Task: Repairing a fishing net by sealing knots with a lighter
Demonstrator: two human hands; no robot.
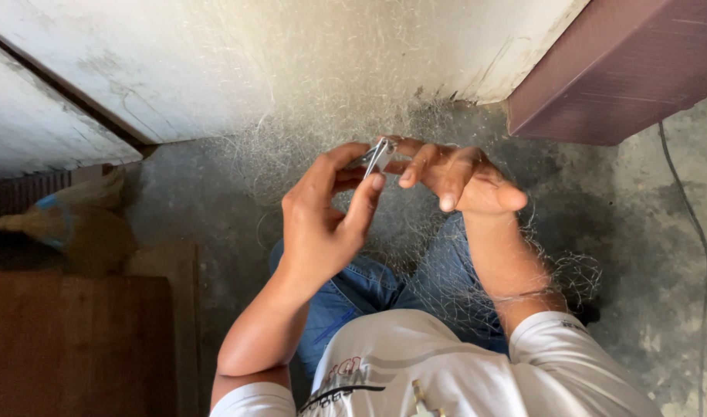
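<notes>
My left hand [323,220] pinches small shiny metal clippers [377,157]; my right hand [458,177] pinches the fine, wispy fishing net [330,100] against them. Net drapes my jeans [369,289] above rough concrete floor [647,255], open rightward.

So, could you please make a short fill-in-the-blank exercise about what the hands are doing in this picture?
1. The left hand pinches a small silver metal ____ between thumb and fingers.
2. A fine, pale fishing net is draped over the person's lap and ____ forearm.
3. The person wears blue ____ trousers.
4. The right hand meets the left above the ____.

Missing words: nail clipper; right; denim; lap
</notes>
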